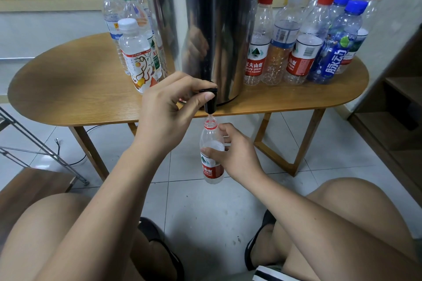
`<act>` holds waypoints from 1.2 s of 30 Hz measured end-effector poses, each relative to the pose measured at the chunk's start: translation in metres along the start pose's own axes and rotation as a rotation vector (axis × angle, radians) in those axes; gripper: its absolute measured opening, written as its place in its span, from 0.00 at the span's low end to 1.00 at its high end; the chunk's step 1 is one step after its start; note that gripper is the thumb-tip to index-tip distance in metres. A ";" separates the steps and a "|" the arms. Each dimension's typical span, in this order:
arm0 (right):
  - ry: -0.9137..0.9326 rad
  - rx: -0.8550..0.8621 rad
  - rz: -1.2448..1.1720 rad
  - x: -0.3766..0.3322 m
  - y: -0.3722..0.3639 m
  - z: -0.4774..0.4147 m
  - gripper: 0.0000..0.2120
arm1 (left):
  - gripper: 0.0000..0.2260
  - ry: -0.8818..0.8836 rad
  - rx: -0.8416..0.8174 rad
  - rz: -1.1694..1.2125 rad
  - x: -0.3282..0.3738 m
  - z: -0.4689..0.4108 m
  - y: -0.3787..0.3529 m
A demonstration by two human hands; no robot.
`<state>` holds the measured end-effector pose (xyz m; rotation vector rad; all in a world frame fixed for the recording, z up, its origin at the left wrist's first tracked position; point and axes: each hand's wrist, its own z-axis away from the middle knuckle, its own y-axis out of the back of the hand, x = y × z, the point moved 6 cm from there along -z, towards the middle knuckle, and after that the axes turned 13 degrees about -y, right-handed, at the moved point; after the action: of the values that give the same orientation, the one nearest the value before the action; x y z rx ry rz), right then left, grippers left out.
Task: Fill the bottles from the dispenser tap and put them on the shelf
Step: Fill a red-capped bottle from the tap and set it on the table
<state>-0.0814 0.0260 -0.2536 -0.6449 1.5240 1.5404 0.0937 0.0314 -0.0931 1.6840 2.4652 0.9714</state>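
Note:
A tall steel dispenser [205, 18] stands on the wooden table [68, 89], its black tap [209, 100] hanging over the front edge. My left hand [169, 107] grips the tap lever with thumb and curled fingers. Just below the spout, my right hand [235, 153] holds an uncapped clear bottle with a red label [211, 155] upright, its mouth under the tap. A thin stream of water runs into the neck. The bottle's lower half looks filled.
Several capped bottles [137, 52] stand left of the dispenser and several more [308, 48] to its right. A dark wooden shelf [402, 102] is at the right wall. A metal rack [34, 143] leans at the left. My knees are below, over the tiled floor.

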 end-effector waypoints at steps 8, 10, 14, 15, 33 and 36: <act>0.004 -0.010 -0.021 -0.001 0.002 0.002 0.31 | 0.06 -0.007 0.003 0.001 0.000 0.000 0.000; 0.005 -0.008 -0.020 -0.002 0.002 0.002 0.31 | 0.06 -0.009 0.002 -0.001 0.000 -0.001 0.000; 0.004 -0.003 -0.026 -0.001 0.002 0.001 0.31 | 0.06 -0.011 0.001 0.002 0.000 0.000 0.000; 0.004 -0.003 -0.026 -0.001 0.002 0.001 0.31 | 0.06 -0.012 0.000 0.003 0.000 0.000 0.000; 0.004 0.000 -0.014 -0.002 0.002 0.002 0.31 | 0.06 -0.008 -0.001 -0.009 0.001 0.000 0.000; 0.003 -0.001 -0.012 -0.002 0.002 0.002 0.31 | 0.06 -0.011 -0.003 -0.016 0.001 0.000 0.001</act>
<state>-0.0816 0.0279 -0.2501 -0.6556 1.5190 1.5320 0.0935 0.0325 -0.0921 1.6621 2.4650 0.9617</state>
